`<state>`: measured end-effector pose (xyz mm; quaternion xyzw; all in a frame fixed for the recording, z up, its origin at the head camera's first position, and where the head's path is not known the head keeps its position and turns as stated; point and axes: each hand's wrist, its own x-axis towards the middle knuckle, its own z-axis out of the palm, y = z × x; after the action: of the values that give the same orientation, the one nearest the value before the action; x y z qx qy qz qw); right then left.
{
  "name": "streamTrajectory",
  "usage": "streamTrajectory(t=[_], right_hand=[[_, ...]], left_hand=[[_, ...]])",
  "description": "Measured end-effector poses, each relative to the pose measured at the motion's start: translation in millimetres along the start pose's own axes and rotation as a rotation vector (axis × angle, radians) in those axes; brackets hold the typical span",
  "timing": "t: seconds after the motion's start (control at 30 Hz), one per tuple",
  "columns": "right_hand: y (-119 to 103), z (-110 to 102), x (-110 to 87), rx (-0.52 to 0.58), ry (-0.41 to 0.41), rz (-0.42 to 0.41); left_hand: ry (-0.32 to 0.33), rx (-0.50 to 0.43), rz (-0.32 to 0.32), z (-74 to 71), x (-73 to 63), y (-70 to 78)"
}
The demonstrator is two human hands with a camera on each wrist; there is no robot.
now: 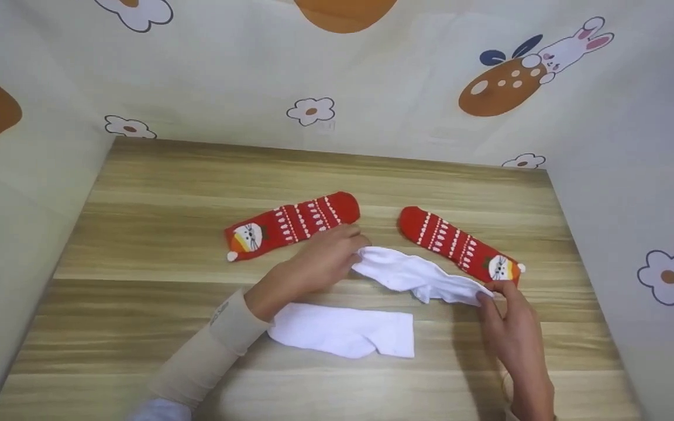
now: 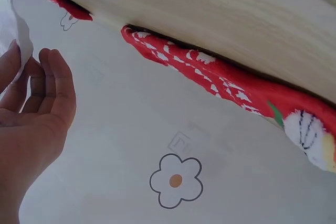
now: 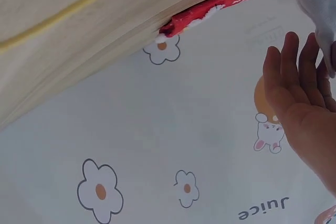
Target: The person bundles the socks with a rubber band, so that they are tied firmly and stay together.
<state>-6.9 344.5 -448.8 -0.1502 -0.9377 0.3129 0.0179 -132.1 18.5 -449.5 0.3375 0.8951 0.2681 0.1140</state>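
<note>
Head view, centre right: left hand [image 1: 326, 257] and right hand [image 1: 515, 327] pinch a white sock [image 1: 410, 271] by its ends, seemingly straightening it; next calls for even tension. Left wrist view, left edge: fingers clamp it. Right wrist view, right edge: likewise.

Can see a table [image 1: 167, 175] with streaked wood grain. Behind it and on both sides, can see pale walls [image 1: 401, 88]. At the back, can find a flower [image 1: 311, 111] near the middle and, to the right, a rabbit [image 1: 568, 55] touching a spotted brown oval [image 1: 504, 88]. At the right, can notice a larger flower [image 1: 670, 277]. In the right wrist view, can read "Juice" [image 3: 263, 209], upside down.
</note>
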Motion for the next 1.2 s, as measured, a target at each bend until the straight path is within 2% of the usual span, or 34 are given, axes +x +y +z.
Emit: streamTrajectory(t=[0.23,0.47,0.77,0.9,1.07,1.2], right_hand=[[-8,-3,0.4,0.014,0.057,-0.086],[-17,-5,-3.5,0.031,0.135,-0.173],[-30,-6,-3.7,0.012,0.174,-0.256],[-35,-6,-3.9,0.021,0.157,-0.273],[-41,-7,-2.3,0.034,0.143,-0.284],[-45,-9,2.5,0.015,0.161,-0.327]], left_hand=[[0.038,-0.012,-0.013,-4.5,-11.2,1.9],[0.109,-0.038,0.006,-13.0,-22.8,4.3],[0.151,-0.199,-0.043,-24.4,-33.0,-0.8],[0.158,-0.279,-0.052,-30.1,-36.5,-4.2],[0.134,-0.328,-0.081,-37.9,-39.4,-4.6],[0.133,-0.349,-0.125,-43.5,-42.9,-3.3]])
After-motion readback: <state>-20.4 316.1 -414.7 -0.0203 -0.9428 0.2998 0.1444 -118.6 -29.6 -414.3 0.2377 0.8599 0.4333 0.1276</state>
